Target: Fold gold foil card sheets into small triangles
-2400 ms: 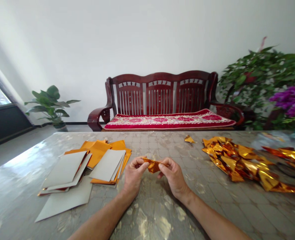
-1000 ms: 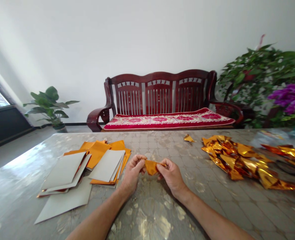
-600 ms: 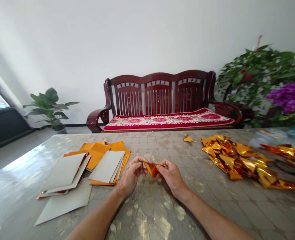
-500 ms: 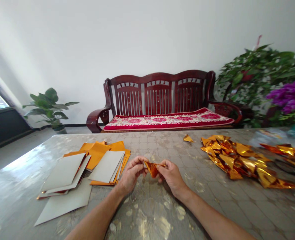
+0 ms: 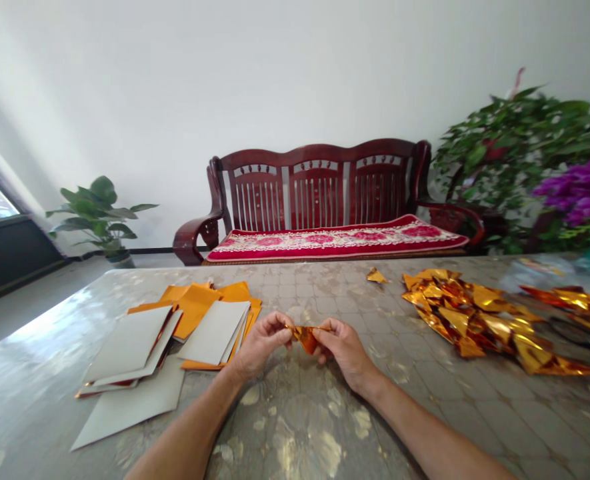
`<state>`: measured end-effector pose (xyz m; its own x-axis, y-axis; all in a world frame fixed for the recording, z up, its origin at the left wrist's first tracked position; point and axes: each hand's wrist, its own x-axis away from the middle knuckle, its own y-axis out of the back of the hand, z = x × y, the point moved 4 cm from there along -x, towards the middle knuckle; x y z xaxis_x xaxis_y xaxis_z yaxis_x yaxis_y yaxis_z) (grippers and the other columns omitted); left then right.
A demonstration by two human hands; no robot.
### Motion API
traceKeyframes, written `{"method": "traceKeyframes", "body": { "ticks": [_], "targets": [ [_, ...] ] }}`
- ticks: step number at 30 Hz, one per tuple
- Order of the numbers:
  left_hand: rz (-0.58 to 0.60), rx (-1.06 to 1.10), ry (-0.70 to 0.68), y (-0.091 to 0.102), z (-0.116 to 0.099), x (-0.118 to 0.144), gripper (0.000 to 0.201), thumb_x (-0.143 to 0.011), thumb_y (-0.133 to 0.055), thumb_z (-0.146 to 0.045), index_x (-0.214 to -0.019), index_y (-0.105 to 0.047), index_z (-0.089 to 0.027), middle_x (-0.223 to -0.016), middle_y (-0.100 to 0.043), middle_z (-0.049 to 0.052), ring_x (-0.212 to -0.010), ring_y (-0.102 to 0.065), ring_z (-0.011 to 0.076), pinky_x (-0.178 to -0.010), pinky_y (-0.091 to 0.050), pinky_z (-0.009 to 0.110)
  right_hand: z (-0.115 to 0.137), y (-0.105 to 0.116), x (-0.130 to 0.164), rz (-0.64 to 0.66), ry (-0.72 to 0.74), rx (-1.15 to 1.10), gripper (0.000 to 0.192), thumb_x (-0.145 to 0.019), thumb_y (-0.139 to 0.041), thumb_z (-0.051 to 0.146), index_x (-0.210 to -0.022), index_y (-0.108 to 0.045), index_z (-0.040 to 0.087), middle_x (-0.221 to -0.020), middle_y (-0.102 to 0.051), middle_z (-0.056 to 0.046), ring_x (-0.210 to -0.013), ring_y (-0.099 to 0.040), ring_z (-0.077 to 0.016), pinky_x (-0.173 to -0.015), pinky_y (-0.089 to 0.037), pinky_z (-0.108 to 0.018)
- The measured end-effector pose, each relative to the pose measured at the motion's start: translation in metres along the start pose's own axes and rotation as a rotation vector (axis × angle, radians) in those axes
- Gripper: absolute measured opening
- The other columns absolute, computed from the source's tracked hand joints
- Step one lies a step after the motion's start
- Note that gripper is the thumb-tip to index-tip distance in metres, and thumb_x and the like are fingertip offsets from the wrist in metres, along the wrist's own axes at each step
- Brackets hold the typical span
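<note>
A small folded piece of gold foil paper [image 5: 307,336] is pinched between my left hand [image 5: 261,347] and my right hand [image 5: 343,350], just above the table's middle. Its point hangs down between my fingers. To the left lies a loose stack of paper sheets [image 5: 175,333], some gold side up, some grey-white side up. On the right lies a pile of folded gold foil pieces [image 5: 475,317], with more of them [image 5: 575,303] at the far right. One single folded piece [image 5: 376,276] rests farther back.
The table [image 5: 299,427] has a glossy patterned top. Behind it stand a dark red wooden bench [image 5: 319,200] with a red cushion, a potted plant [image 5: 99,213] on the left, and green plants with purple flowers [image 5: 575,193] on the right.
The foil piece has been folded smaller and narrower between my fingers, and my hands have drawn closer together. Stacks and piles have not moved.
</note>
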<state>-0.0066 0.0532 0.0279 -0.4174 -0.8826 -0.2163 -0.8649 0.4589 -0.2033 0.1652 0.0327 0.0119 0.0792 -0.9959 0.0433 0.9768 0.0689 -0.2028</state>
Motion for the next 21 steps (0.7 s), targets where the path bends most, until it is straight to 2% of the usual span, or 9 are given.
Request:
{"method": "traceKeyframes", "body": {
  "ticks": [3,8,11,13,16,18,21],
  "targets": [
    [-0.089,-0.006,0.028,0.004,0.002,-0.001,0.023,-0.076,-0.076,-0.033,-0.082,-0.063,-0.016,-0.077,-0.064,0.0,-0.068,-0.058,0.0093,-0.068,-0.046,0.021,-0.001,0.004,-0.002,-0.008,0.033,-0.006,0.033,-0.069,-0.073,0.047,-0.073,-0.057,0.018,-0.06,-0.068,-0.001,-0.048,-0.054,-0.011,-0.046,-0.042,-0.021],
    [-0.255,-0.06,0.028,0.011,0.007,-0.004,0.027,-0.066,-0.081,-0.031,-0.071,-0.06,-0.015,-0.065,-0.061,-0.002,-0.058,-0.054,0.0074,-0.059,-0.043,0.019,0.002,0.01,-0.005,-0.047,0.136,0.113,0.026,-0.067,-0.075,0.041,-0.07,-0.066,0.016,-0.059,-0.06,0.002,-0.052,-0.048,-0.0098,-0.049,-0.038,-0.021],
    [-0.317,-0.092,0.008,0.016,0.01,-0.006,0.029,-0.063,-0.082,-0.03,-0.073,-0.059,-0.016,-0.062,-0.059,-0.004,-0.054,-0.052,0.0073,-0.054,-0.042,0.018,0.002,0.013,-0.006,-0.08,0.15,0.196,0.023,-0.068,-0.072,0.039,-0.071,-0.069,0.016,-0.055,-0.054,0.004,-0.05,-0.042,-0.0091,-0.048,-0.032,-0.022],
    [-0.355,-0.123,0.0,0.019,0.012,-0.006,0.029,-0.063,-0.081,-0.03,-0.077,-0.06,-0.017,-0.064,-0.059,-0.004,-0.054,-0.052,0.0076,-0.053,-0.042,0.018,0.002,0.015,-0.008,-0.084,0.13,0.248,0.027,-0.07,-0.068,0.042,-0.076,-0.072,0.016,-0.056,-0.055,0.003,-0.05,-0.043,-0.0101,-0.048,-0.033,-0.023],
    [-0.375,-0.189,0.007,0.021,0.015,-0.004,0.03,-0.064,-0.08,-0.031,-0.084,-0.063,-0.017,-0.065,-0.061,-0.004,-0.055,-0.053,0.0086,-0.052,-0.042,0.019,0.004,0.017,-0.009,-0.08,0.123,0.331,0.033,-0.074,-0.062,0.045,-0.083,-0.075,0.016,-0.058,-0.059,0.001,-0.052,-0.047,-0.0122,-0.05,-0.035,-0.024],
    [-0.366,-0.248,0.006,0.02,0.015,-0.003,0.029,-0.065,-0.078,-0.031,-0.085,-0.065,-0.016,-0.065,-0.062,-0.003,-0.054,-0.052,0.0089,-0.053,-0.042,0.019,0.008,0.018,-0.007,-0.084,0.165,0.391,0.031,-0.075,-0.061,0.044,-0.078,-0.075,0.017,-0.058,-0.06,0.001,-0.053,-0.048,-0.013,-0.052,-0.035,-0.024],
    [-0.356,-0.357,-0.034,0.016,0.011,-0.001,0.017,-0.069,-0.074,-0.029,-0.077,-0.066,-0.016,-0.065,-0.062,-0.002,-0.056,-0.052,0.0095,-0.055,-0.041,0.02,0.013,0.02,-0.005,-0.085,0.24,0.465,0.028,-0.076,-0.062,0.042,-0.065,-0.073,0.018,-0.056,-0.059,0.001,-0.055,-0.048,-0.0134,-0.054,-0.035,-0.025]
  ]
}}
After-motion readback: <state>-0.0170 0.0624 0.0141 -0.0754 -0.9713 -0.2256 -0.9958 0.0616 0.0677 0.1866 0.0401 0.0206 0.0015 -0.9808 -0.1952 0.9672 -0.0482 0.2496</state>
